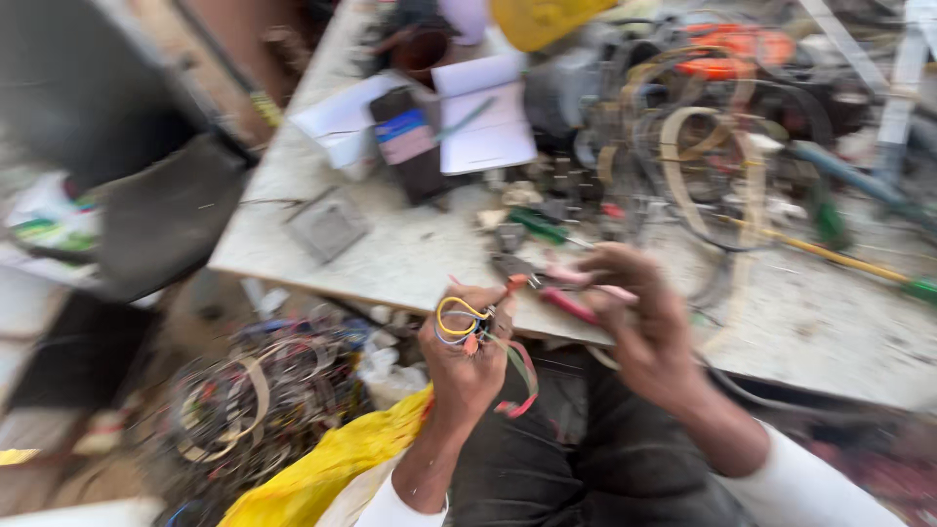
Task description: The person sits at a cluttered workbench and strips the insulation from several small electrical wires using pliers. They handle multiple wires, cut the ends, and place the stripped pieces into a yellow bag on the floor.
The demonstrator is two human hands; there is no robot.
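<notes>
The picture is blurred by motion. My left hand is closed around a small bundle of coloured wires, yellow, blue, red and green, whose loops stick out above and beside my fingers. My right hand grips a pair of pliers with pink-red handles; their dark jaws point left toward the wire bundle. Both hands hover just in front of the near edge of a pale worktable, above my dark trousers.
The worktable carries an open notebook, a dark phone-like device, a green-handled screwdriver, small parts and a tangle of belts and cables. A pile of wire coils lies on the floor left, a yellow cloth beside my knee.
</notes>
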